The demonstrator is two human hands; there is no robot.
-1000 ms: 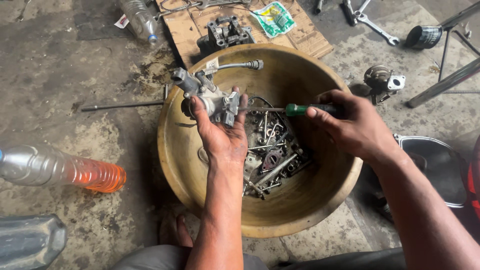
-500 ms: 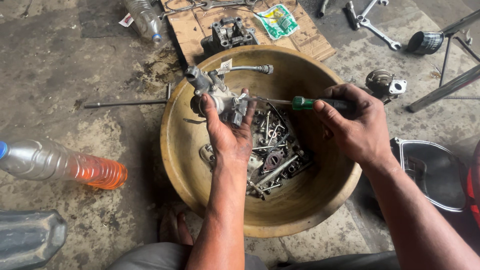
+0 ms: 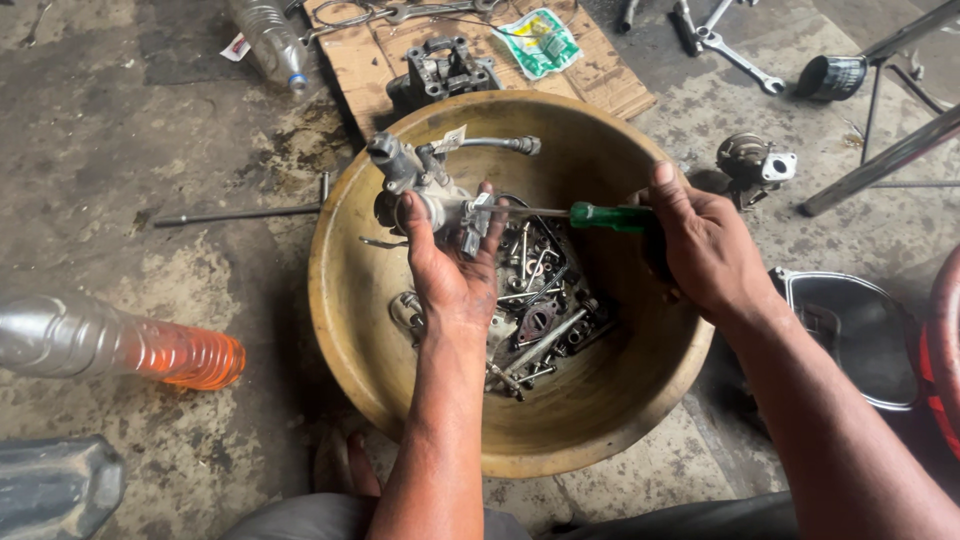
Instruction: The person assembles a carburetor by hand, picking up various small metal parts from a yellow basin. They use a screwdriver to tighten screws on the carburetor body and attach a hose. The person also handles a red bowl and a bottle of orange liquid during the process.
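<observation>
Left hand (image 3: 452, 272) is wrapped up around a small grey carburettor (image 3: 428, 190), fingers clenched on its body, lifting it over the far side of the big metal basin (image 3: 590, 420). Right hand (image 3: 705, 250) is closed on a green-handled screwdriver (image 3: 600, 215), shaft lying almost level, tip meeting the carburettor's side just by the left thumb.

To my eye the screw is being worked here, and doing it well looks like a matter of keeping that shaft dead in line with the screw, pressing inward while turning, and letting the left hand brace hard so the casting can't twist. Staying above the basin seems wise too; anything that drops lands among the rest.

Counting now. One carburettor in hand, with one bent metal pipe (image 3: 500, 145) sticking out towards the rim. One screwdriver. One basin, and in its bottom a heap of bolts, springs and small plates (image 3: 535, 310), too tangled to count.

Outward: one plastic bottle with orange liquid (image 3: 120, 345) lying on the concrete at left, one clear bottle (image 3: 270, 40) up top, one cardboard sheet (image 3: 600, 80) carrying one dark metal engine part (image 3: 445, 70) and one green packet (image 3: 540, 40). One long rod (image 3: 240, 212) on the floor. One spanner (image 3: 740, 62) plain to see, more tools beside it cut off. One second small metal assembly (image 3: 755, 162) right of the basin.
</observation>
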